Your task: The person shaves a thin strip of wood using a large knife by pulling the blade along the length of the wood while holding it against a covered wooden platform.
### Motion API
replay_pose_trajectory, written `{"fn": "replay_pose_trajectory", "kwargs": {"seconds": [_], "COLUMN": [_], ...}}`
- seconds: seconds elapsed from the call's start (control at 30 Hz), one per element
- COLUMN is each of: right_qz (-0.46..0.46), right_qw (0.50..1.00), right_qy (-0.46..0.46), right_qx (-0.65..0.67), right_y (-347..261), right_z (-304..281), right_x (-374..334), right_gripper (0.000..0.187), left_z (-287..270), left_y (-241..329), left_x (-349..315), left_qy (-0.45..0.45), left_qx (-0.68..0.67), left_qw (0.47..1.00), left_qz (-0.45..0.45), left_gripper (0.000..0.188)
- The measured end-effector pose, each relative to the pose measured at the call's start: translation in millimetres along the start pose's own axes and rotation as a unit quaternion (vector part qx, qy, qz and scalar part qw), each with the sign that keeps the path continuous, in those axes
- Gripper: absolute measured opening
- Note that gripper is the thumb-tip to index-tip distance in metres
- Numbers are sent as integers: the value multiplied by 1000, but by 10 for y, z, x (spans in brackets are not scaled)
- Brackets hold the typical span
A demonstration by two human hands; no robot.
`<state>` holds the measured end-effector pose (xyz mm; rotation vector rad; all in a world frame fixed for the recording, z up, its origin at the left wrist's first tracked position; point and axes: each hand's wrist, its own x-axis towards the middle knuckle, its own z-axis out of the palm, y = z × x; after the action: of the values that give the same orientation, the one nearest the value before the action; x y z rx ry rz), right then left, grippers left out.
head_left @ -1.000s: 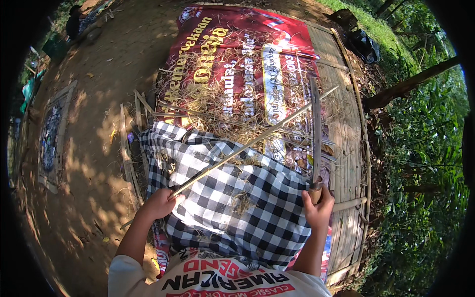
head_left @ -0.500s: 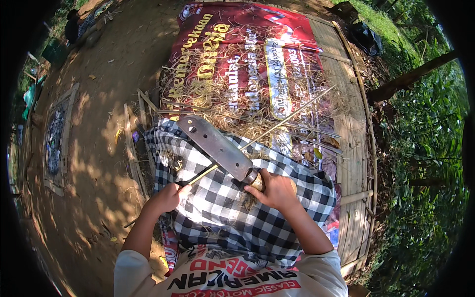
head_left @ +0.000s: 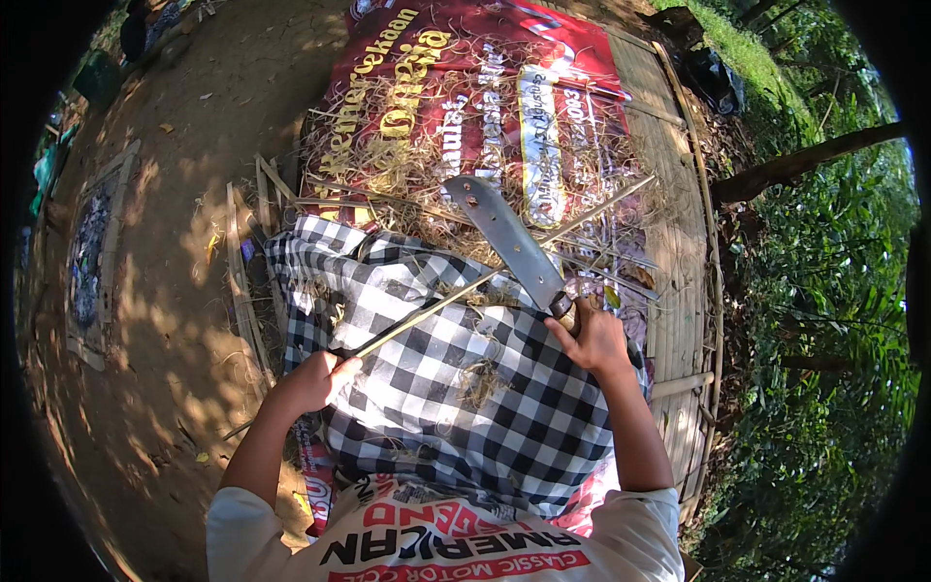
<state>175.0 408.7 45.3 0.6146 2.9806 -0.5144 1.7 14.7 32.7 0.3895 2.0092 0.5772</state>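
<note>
My left hand [head_left: 320,380] pinches a long thin bamboo strip [head_left: 427,312] that slants up and away to the right. In my right hand [head_left: 592,339] is the wooden handle of a large cleaver-like knife [head_left: 509,238], its broad grey blade pierced by a few holes. The blade lies across the strip's far part, pointing away and to the left; whether its edge bites into the strip cannot be made out. Beneath both hands, a black-and-white checked cloth [head_left: 417,407] covers my lap, with a small clump of shavings on it.
Thin curly shavings are strewn over a red printed banner [head_left: 378,126] ahead, with several strips lying across its near part. The banner covers a bamboo-slat platform [head_left: 679,330]. Split bamboo pieces [head_left: 242,276] stand at the left by bare earth. A wooden pole [head_left: 810,160] juts in from the right.
My right hand and the knife have slid away and to the right along the strip. More of the strip now shows between the blade and my left hand, which has barely moved.
</note>
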Motion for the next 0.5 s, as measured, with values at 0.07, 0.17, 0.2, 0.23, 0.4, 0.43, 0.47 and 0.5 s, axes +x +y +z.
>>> {"fn": "replay_pose_trajectory", "kwargs": {"seconds": [0.07, 0.17, 0.2, 0.23, 0.4, 0.43, 0.47, 0.5], "right_qz": [68, 66, 61, 56, 39, 37, 36, 36], "right_qw": [997, 998, 998, 998, 999, 999, 999, 999], "right_qy": [15, 4, 2, -1, 19, 22, 27, 32], "right_qx": [45, 13, 15, 17, 6, 3, -2, -7], "right_y": [344, 366, 369, 394, 521, 502, 463, 396], "right_z": [-19, -148, -155, -152, -107, -110, -116, -123], "right_x": [46, 70, 81, 98, 228, 251, 261, 264], "right_gripper": [55, 56, 57, 57, 59, 60, 60, 60], "left_z": [-26, -16, -16, -15, 46, 55, 56, 36], "left_y": [201, 140, 119, 96, 61, 15, -16, -7], "left_x": [-62, -41, -44, -47, -8, 1, 5, -5], "left_qy": [7, 9, 3, -4, 13, 16, 19, 21], "left_qx": [4, 3, -10, -24, -22, -20, -19, -16], "left_qw": [999, 999, 999, 999, 1000, 1000, 1000, 1000], "left_qz": [-38, -40, -43, -45, -6, -7, -7, -7], "left_gripper": [58, 53, 52, 51, 48, 48, 49, 50]}}
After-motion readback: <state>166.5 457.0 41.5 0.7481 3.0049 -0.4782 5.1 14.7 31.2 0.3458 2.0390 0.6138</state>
